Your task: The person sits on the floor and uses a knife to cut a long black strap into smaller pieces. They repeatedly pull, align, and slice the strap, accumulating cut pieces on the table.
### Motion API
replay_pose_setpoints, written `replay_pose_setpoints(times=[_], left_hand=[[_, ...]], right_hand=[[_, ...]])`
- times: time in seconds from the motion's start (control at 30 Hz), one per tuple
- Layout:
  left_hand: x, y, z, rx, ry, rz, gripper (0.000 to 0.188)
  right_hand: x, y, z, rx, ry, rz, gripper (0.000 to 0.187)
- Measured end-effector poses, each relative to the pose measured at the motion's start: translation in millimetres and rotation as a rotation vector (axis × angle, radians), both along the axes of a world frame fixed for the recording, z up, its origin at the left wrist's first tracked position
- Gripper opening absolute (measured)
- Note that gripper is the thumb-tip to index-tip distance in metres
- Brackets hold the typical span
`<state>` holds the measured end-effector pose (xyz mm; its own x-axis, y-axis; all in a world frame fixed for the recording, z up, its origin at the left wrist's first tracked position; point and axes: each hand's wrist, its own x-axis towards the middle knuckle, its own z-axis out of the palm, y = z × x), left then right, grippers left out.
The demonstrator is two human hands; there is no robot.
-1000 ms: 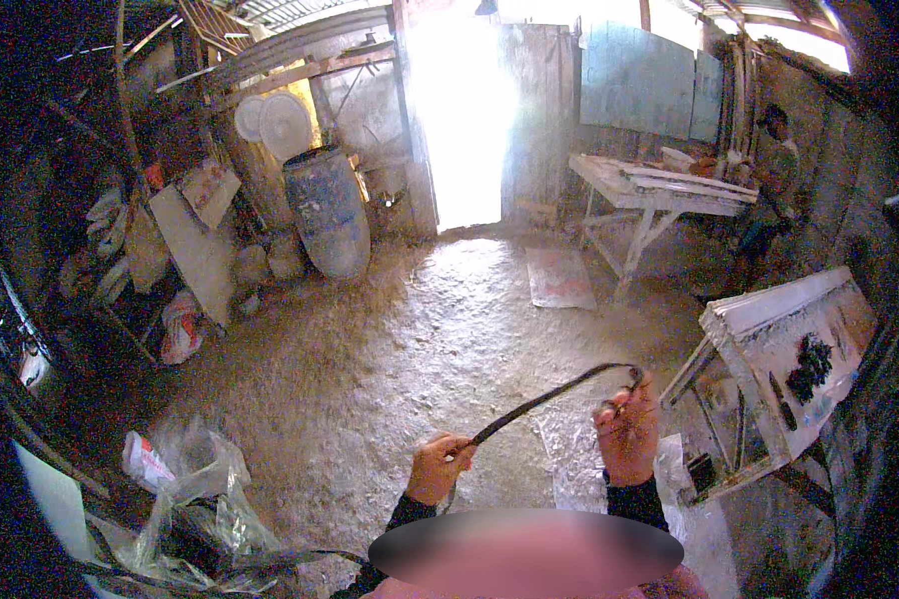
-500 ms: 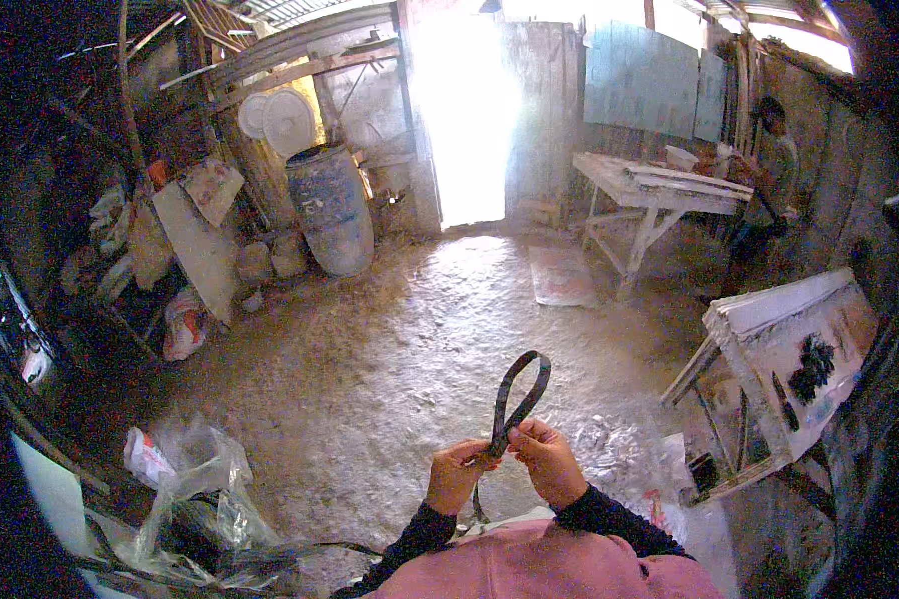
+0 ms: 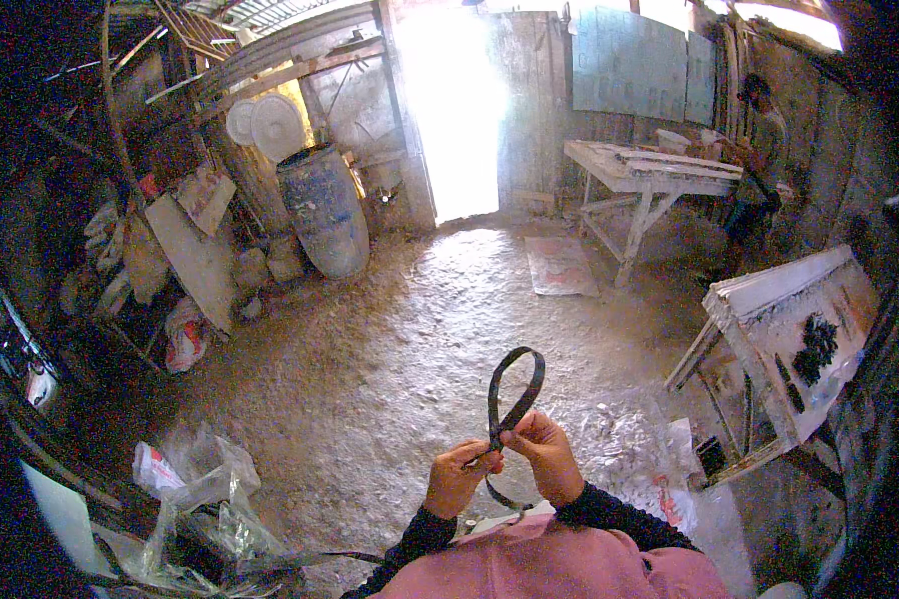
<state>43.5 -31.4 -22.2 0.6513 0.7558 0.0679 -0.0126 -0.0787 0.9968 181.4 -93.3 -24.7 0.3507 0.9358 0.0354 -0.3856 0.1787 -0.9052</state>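
Note:
A dark flat strap point(image 3: 537, 377) is bent into an upright loop in front of me. Where its two sides meet, at the loop's base, my left hand point(image 3: 457, 473) pinches it between thumb and fingers. Close beside it, my right hand point(image 3: 546, 461) is closed on the strap as well, its thumb lying along the crossing. A loose end curves down below the hands toward my pink top point(image 3: 529, 559). Both forearms wear dark sleeves.
Clear plastic bags point(image 3: 220, 499) and a dark strip lie at lower left. A white-topped table point(image 3: 769, 319) with black pieces stands at right. Farther off are a blue barrel point(image 3: 322, 212), a bright doorway, and a person point(image 3: 764, 150) at a white worktable point(image 3: 649, 172).
The loop has opened a little wider, and the loose end below now curves to the right. The view has shifted slightly; both hands stay on the strap.

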Motion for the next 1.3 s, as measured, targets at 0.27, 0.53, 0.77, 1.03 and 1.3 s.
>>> replay_pose_setpoints(times=[0.27, 0.53, 0.77, 1.03, 1.3], left_hand=[[-3, 2, -1, -0.006, 0.007, -0.135, 0.014], [-5, 1, -4, -0.239, -0.038, -0.236, 0.018], [-4, 0, -9, -0.216, -0.049, -0.221, 0.018], [2, -8, -8, -0.078, 0.070, -0.253, 0.016], [6, -14, -1, 0.021, 0.219, -0.167, 0.014]], right_hand=[[27, 1, 22, 0.028, -0.073, -0.153, 0.010], [69, -21, 51, 0.218, 0.296, 0.008, 0.020], [71, -23, 48, 0.176, 0.338, -0.104, 0.022], [68, -20, 34, 0.047, 0.010, -0.438, 0.016], [72, -22, 28, 0.089, -0.041, -0.538, 0.013]])
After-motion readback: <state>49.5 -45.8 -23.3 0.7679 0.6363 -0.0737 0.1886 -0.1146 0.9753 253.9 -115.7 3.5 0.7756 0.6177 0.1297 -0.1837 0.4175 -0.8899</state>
